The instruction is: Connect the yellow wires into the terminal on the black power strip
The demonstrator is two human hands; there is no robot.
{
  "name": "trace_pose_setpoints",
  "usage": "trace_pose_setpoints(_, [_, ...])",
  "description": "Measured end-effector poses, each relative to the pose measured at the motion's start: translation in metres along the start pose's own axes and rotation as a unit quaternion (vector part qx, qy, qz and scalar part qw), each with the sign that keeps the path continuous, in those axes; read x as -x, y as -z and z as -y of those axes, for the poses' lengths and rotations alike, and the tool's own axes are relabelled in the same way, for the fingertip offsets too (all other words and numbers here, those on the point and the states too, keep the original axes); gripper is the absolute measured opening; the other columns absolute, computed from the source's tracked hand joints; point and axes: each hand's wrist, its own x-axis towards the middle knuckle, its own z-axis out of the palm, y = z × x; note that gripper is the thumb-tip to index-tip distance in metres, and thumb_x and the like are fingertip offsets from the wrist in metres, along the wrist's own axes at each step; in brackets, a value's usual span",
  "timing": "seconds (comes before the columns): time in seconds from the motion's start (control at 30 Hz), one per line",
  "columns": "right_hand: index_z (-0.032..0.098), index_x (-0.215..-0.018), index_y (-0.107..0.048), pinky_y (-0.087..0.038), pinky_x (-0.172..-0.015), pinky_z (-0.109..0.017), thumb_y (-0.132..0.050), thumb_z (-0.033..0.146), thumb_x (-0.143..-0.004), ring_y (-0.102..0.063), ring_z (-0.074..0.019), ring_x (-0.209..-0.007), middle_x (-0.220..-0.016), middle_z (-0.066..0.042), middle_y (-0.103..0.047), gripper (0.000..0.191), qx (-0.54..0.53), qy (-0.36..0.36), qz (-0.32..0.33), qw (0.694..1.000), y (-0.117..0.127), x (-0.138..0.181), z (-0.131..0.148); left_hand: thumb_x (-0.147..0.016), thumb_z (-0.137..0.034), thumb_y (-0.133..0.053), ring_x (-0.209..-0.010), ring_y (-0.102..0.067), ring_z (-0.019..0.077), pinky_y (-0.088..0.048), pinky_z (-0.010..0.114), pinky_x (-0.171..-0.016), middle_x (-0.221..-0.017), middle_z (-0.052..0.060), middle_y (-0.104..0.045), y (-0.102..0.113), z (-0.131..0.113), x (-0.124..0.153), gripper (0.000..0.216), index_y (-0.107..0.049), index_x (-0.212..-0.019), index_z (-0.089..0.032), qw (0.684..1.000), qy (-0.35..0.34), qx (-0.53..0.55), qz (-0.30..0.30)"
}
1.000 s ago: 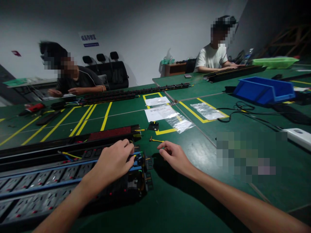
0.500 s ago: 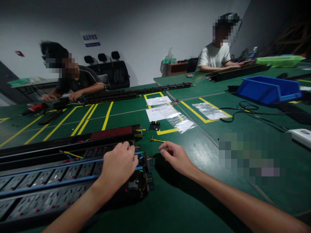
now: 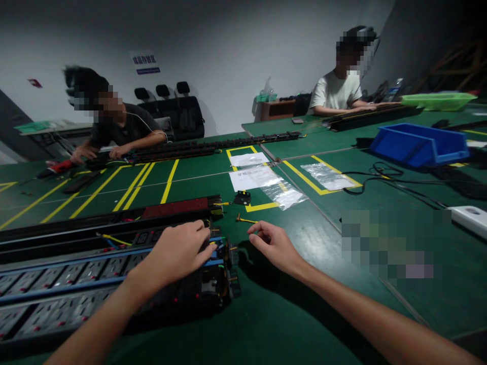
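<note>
Rows of black sockets with red dots mark the power strips on the left, edged with blue bands. Over the end of one strip lies my left hand, closed around it, thumb toward the blue edge; its fingertips are partly hidden. To the right, my right hand hovers above the table with thumb and forefinger curled together. A short yellow wire with a brass-coloured terminal runs up to its forefinger; whether the fingers hold it is hidden. Beyond it sits a small black end piece beside another yellow lead.
A black channel with a dark red section lies behind the strips. Plastic-covered paper sheets lie mid-table. At right are a blue bin, black cables and a white block. Two people work across the table.
My left hand has shifted slightly left and flattened, its thumb now farther from the fingers. The right hand keeps nearly the same place. The far-left person's hand has moved to the red tool.
</note>
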Motion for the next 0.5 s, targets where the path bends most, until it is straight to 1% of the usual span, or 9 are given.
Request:
trace_pose_setpoints(0.03, [0.013, -0.104, -0.068, -0.036, -0.063, -0.018, -0.057, 0.041, -0.092, -0.050, -0.0058, -0.065, -0.074, -0.001, -0.061, 0.033, 0.003, 0.008, 0.000, 1.000, 0.001, -0.001, 0.003, -0.102, -0.044, -0.045, -0.093, -0.065, 0.0177, -0.045, 0.028, -0.073, -0.108, 0.005, -0.067, 0.002, 0.011, -0.001, 0.035, -0.072, -0.101, -0.022, 0.999, -0.027, 0.030, 0.003])
trace_pose_setpoints(0.1, [0.013, -0.103, -0.069, -0.036, -0.064, -0.018, -0.057, 0.042, -0.093, -0.049, -0.0056, -0.066, -0.076, -0.001, -0.061, 0.033, 0.028, 0.039, 0.011, 0.999, 0.004, -0.004, 0.012, -0.103, -0.041, -0.041, -0.089, -0.063, 0.0147, -0.042, 0.027, -0.075, -0.100, 0.004, -0.068, 0.004, 0.030, -0.002, 0.038, -0.072, -0.093, -0.021, 0.997, -0.034, 0.071, -0.002])
trace_pose_setpoints(0.2, [0.014, -0.095, -0.070, -0.036, -0.071, -0.019, -0.061, 0.037, -0.091, -0.052, -0.0059, -0.074, -0.084, -0.002, -0.065, 0.025, 0.120, 0.122, 0.054, 0.984, 0.006, -0.015, 0.038, -0.100, -0.037, -0.045, -0.082, -0.060, 0.0129, -0.036, 0.026, -0.072, -0.093, 0.003, -0.067, 0.002, 0.046, -0.002, 0.034, -0.069, -0.084, -0.019, 0.995, -0.049, 0.088, 0.004])
trace_pose_setpoints(0.27, [0.016, -0.094, -0.072, -0.034, -0.075, -0.019, -0.065, 0.034, -0.089, -0.055, -0.0073, -0.083, -0.091, -0.002, -0.067, 0.020, 0.202, 0.163, 0.094, 0.961, 0.003, -0.024, 0.059, -0.098, -0.037, -0.048, -0.077, -0.057, 0.0118, -0.032, 0.025, -0.069, -0.088, 0.002, -0.067, -0.002, 0.050, -0.003, 0.032, -0.066, -0.079, -0.018, 0.994, -0.061, 0.095, 0.002])
trace_pose_setpoints(0.33, [0.019, -0.096, -0.073, -0.031, -0.073, -0.021, -0.068, 0.032, -0.086, -0.056, -0.0095, -0.088, -0.095, -0.003, -0.068, 0.017, 0.291, 0.181, 0.129, 0.930, -0.006, -0.033, 0.079, -0.095, -0.035, -0.049, -0.068, -0.052, 0.0101, -0.027, 0.026, -0.064, -0.078, 0.001, -0.064, -0.006, 0.051, -0.003, 0.032, -0.062, -0.071, -0.017, 0.992, -0.064, 0.104, 0.011])
trace_pose_setpoints(0.43, [0.017, -0.096, -0.074, -0.024, -0.068, -0.024, -0.068, 0.030, -0.085, -0.057, -0.0139, -0.092, -0.097, -0.007, -0.069, 0.018, 0.416, 0.187, 0.142, 0.879, -0.025, -0.041, 0.101, -0.088, -0.031, -0.052, -0.053, -0.040, 0.0075, -0.020, 0.026, -0.057, -0.058, -0.001, -0.053, -0.010, 0.053, -0.004, 0.032, -0.056, -0.061, -0.016, 0.988, -0.053, 0.132, 0.054])
trace_pose_setpoints(0.5, [0.015, -0.095, -0.075, -0.023, -0.066, -0.025, -0.069, 0.032, -0.085, -0.059, -0.0172, -0.095, -0.097, -0.010, -0.069, 0.021, 0.471, 0.178, 0.146, 0.851, -0.037, -0.042, 0.108, -0.085, -0.030, -0.054, -0.048, -0.035, 0.0068, -0.019, 0.026, -0.054, -0.053, -0.002, -0.047, -0.012, 0.055, -0.004, 0.031, -0.056, -0.057, -0.015, 0.985, -0.039, 0.152, 0.069])
